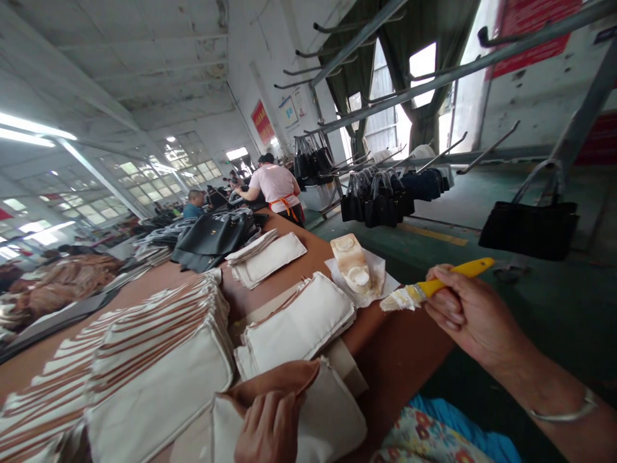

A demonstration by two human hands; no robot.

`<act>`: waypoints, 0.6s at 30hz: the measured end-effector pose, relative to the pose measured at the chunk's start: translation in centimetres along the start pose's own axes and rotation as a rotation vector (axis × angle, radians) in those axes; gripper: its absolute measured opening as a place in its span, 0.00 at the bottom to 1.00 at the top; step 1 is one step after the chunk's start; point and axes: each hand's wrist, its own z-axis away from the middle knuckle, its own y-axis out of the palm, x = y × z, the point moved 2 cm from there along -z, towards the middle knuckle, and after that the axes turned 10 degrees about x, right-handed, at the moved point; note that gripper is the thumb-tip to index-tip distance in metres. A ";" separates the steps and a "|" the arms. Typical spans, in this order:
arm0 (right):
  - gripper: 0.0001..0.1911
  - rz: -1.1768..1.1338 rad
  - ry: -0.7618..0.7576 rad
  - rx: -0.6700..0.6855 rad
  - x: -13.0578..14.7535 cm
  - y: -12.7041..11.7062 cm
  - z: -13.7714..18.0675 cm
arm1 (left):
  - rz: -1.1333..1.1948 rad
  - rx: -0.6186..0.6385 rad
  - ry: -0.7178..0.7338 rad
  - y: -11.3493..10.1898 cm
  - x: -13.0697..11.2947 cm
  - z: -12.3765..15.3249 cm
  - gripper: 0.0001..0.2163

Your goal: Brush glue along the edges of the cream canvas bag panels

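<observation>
My right hand point(465, 312) grips a paintbrush point(441, 281) by its yellow handle, the bristles pointing left and coated in thick white paste. Near the brush tip, a glue container point(349, 260) smeared with white paste rests on a white sheet at the table's edge. With curled fingers, my left hand point(270, 427) holds the brown edge of a cream fabric panel point(332, 411), whose brown side is folded up. Just beyond lies a small stack of cream panels point(299, 321). A long fanned row of cream and brown panels point(159, 379) spreads to the left.
The brown table point(395, 360) ends at the right, above a green floor. Farther back are another cream stack point(274, 257) and dark bags point(216, 238). A metal rack with black handbags point(527, 225) stands at the right. A person in pink point(274, 183) works at the far end.
</observation>
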 end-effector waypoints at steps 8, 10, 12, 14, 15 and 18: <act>0.10 0.005 -0.003 0.014 0.0 0.1 0.7 | 0.282 0.329 -0.048 0.4 -0.6 -7.3 0.13; 0.10 0.005 0.016 0.018 -0.1 0.3 0.8 | 0.309 0.388 -0.027 1.1 -0.7 -8.8 0.10; 0.11 0.012 0.028 0.019 -0.5 0.5 1.0 | 0.323 0.398 -0.038 1.6 -0.8 -9.7 0.08; 0.11 0.025 0.040 0.010 -1.4 0.7 1.1 | 0.350 0.410 -0.059 2.0 -0.8 -10.2 0.06; 0.12 0.040 0.049 0.003 -2.1 0.7 1.2 | 0.371 0.425 -0.065 2.0 -0.8 -10.3 0.06; 0.14 0.131 0.091 -0.008 -4.7 0.9 1.4 | 0.471 0.500 -0.046 1.6 -1.0 -10.1 0.08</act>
